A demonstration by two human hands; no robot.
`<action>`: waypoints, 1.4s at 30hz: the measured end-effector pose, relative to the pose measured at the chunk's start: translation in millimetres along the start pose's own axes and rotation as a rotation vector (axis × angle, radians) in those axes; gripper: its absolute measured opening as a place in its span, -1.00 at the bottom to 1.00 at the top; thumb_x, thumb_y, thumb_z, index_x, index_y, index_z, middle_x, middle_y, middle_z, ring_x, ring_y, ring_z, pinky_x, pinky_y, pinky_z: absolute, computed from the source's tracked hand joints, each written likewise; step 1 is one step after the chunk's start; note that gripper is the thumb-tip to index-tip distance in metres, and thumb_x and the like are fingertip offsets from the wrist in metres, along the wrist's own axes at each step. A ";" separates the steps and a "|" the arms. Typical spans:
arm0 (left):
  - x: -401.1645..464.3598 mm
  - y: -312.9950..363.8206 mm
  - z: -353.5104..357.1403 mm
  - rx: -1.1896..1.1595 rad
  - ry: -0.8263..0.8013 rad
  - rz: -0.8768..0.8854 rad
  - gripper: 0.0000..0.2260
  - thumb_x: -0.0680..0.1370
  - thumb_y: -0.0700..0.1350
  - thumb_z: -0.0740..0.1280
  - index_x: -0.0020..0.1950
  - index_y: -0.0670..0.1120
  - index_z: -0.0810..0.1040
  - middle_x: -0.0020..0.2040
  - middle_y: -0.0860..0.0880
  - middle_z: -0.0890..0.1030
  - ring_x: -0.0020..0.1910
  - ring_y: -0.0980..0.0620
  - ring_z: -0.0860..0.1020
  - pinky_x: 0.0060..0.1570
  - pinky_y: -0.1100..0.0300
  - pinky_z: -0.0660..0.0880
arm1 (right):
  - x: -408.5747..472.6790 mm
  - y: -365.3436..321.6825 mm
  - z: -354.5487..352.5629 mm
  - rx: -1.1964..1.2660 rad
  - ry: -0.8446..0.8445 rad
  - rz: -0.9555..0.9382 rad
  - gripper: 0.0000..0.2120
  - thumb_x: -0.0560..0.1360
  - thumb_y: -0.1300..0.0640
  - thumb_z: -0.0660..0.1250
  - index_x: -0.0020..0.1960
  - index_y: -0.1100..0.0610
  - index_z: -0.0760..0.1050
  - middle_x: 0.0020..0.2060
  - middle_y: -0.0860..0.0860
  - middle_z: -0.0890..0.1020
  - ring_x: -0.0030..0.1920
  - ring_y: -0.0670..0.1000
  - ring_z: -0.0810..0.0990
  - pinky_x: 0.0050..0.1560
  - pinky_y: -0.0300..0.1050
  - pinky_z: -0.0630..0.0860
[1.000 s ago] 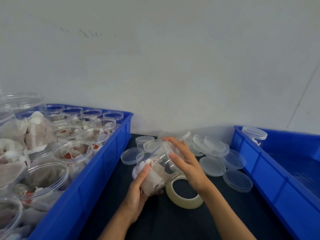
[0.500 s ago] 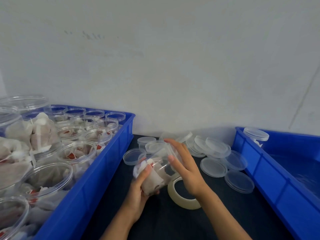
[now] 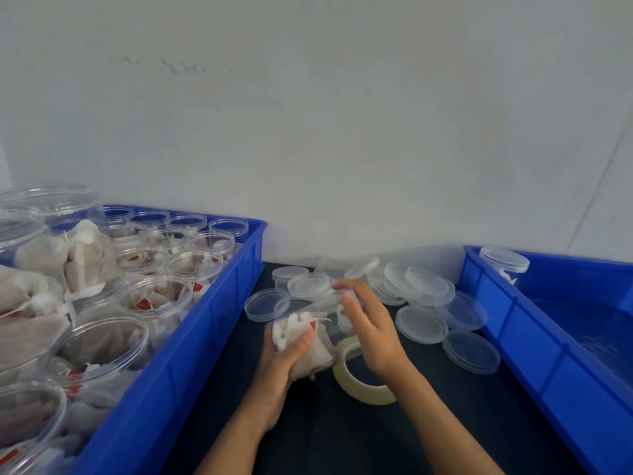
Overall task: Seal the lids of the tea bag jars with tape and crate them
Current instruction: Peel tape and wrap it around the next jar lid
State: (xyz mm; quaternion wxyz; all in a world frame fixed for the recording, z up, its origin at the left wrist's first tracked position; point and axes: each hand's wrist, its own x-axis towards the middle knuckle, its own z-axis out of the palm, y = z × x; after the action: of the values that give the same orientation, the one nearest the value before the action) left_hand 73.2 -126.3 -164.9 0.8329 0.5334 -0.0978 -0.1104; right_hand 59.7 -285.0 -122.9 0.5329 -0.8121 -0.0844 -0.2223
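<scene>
A clear plastic jar of tea bags [image 3: 313,334] is tilted on its side over the dark table, mouth pointing away. My left hand [image 3: 286,363] grips its base from below, thumb across the wall. My right hand [image 3: 371,329] curls over the lidded mouth end, fingers wrapped round the rim. A roll of clear tape [image 3: 359,385] lies flat on the table just under my right wrist. Loose clear lids [image 3: 421,325] are heaped behind the jar.
A blue crate [image 3: 205,323] on the left is packed with several open jars of tea bags [image 3: 157,296]. On the right a second blue crate [image 3: 534,334] holds one lidded jar [image 3: 503,260] in its far corner. A white wall closes the back.
The jar has turned slightly in my hands and my right hand has shifted round the lid rim. The view has drifted a little; the tape roll stays put.
</scene>
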 end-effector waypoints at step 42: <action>-23.2 2.0 22.0 1.046 0.534 1.059 -0.67 0.54 0.02 0.29 0.20 -0.16 0.47 0.10 -0.15 0.49 0.05 0.01 0.47 -0.01 0.20 0.41 | -74.8 8.2 -41.9 -0.105 0.000 0.267 -0.85 0.61 0.07 0.21 -0.11 0.07 0.46 -0.35 -0.03 0.44 -0.38 -0.17 0.34 -0.33 -0.25 0.31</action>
State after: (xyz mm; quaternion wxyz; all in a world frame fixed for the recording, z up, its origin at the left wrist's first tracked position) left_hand 45.0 -137.9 -155.2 0.4113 0.7467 -0.1748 0.4927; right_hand -14.9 -318.8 -149.4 0.5145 -0.8429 0.0362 -0.1534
